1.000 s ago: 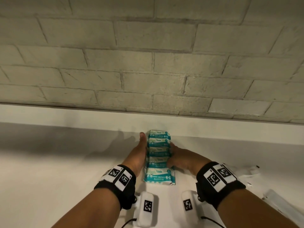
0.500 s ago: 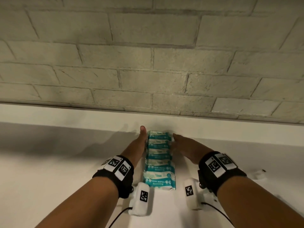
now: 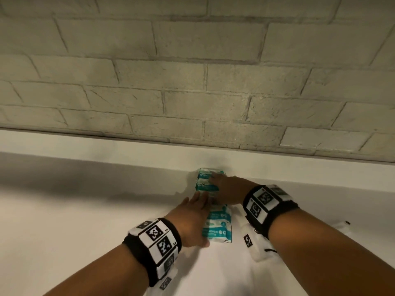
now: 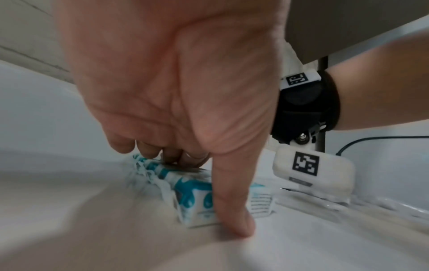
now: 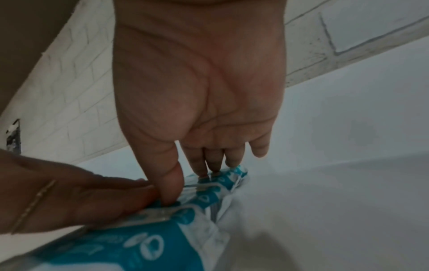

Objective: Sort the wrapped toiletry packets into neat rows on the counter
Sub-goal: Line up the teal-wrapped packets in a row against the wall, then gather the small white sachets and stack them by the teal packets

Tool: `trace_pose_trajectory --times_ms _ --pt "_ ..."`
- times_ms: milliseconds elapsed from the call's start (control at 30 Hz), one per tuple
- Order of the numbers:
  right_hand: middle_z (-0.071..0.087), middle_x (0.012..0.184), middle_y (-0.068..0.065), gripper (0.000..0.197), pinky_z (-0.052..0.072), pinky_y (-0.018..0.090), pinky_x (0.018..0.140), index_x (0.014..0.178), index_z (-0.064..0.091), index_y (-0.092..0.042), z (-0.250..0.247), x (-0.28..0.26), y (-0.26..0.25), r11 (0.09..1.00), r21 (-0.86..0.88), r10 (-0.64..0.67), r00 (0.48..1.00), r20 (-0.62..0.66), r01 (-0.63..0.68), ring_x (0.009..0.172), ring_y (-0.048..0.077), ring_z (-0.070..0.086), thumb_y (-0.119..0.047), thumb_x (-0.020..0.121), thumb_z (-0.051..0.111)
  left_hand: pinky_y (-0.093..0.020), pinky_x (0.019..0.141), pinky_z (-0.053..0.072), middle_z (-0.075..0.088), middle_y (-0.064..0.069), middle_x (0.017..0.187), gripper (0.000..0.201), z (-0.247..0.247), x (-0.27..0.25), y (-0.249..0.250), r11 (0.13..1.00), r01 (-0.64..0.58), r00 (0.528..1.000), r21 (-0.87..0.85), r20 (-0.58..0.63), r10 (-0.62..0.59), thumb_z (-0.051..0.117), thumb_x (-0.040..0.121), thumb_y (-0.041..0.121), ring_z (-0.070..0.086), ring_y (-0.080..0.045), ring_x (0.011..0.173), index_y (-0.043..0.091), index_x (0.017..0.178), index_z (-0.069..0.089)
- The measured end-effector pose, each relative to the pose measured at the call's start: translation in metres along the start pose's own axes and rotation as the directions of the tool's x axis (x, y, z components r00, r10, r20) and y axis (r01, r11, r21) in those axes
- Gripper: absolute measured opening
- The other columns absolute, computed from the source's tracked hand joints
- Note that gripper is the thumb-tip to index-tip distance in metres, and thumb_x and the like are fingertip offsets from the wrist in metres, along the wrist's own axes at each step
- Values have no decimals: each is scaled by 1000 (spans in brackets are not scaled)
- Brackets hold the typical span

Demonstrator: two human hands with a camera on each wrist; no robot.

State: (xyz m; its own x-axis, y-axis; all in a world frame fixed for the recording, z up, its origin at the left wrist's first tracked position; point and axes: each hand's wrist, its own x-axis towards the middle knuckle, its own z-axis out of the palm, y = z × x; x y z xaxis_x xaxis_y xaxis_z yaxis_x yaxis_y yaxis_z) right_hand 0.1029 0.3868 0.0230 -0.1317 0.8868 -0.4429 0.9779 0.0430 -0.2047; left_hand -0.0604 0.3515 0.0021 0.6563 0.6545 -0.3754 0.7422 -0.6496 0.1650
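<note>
A row of teal-and-white wipes packets (image 3: 220, 229) runs from near me back to the raised ledge, overlapping one another. My left hand (image 3: 201, 218) lies along the row's left side. Its fingers (image 4: 176, 157) press on the packets' tops, and its straight thumb (image 4: 234, 210) stands against the near packet (image 4: 192, 199), tip on the counter. My right hand (image 3: 222, 189) rests flat on the far packets (image 3: 206, 175). Its straight fingers (image 5: 213, 163) and thumb press down on the wrappers (image 5: 150, 243). Both hands hide the row's middle.
The white counter (image 3: 85, 231) ends at a low white ledge (image 3: 106, 146) under a grey brick wall (image 3: 192, 82). A small white wrapped item (image 3: 342, 224) lies to the right, behind my right forearm. A black cable (image 4: 371, 139) trails from the right wrist camera.
Both hands stood against the row's sides before. Now the right hand lies over the far packets and the left has drawn back to the near half, fingers on top.
</note>
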Motion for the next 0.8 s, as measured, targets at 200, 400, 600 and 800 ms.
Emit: trace_pose_trajectory --times_ms 200,400,600,800 --pt "3 163 -1 64 26 40 117 153 15 -20 1 11 -1 995 -98 3 1000 6 -2 145 25 23 -30 98 46 -40 120 2 -9 -7 161 102 -1 4 -3 999 2 1000 35 6 -2 64 83 42 -4 -25 149 21 153 -8" --pt "7 162 1 74 19 36 118 154 8 -28 3 -32 25 997 76 -10 998 -63 15 147 22 18 -38 96 51 -41 119 -6 -13 -7 161 122 -3 -4 -2 999 0 1000 39 7 -1 70 72 58 -16 -27 147 18 152 -13" --pt "33 154 -5 60 33 27 108 143 39 -34 8 -136 108 952 104 294 955 -33 -289 134 17 40 -24 88 61 -37 120 -4 -8 -4 162 98 -9 -27 46 996 -91 986 24 -140 94 51 84 65 -12 -24 148 17 154 2" --pt "45 142 1 57 41 31 103 142 41 -35 56 -203 140 940 -47 337 940 -48 -339 126 20 48 -33 88 58 -37 119 9 7 -3 162 85 -4 -22 135 977 -213 976 12 -36 213 53 88 58 5 -23 149 21 154 14"
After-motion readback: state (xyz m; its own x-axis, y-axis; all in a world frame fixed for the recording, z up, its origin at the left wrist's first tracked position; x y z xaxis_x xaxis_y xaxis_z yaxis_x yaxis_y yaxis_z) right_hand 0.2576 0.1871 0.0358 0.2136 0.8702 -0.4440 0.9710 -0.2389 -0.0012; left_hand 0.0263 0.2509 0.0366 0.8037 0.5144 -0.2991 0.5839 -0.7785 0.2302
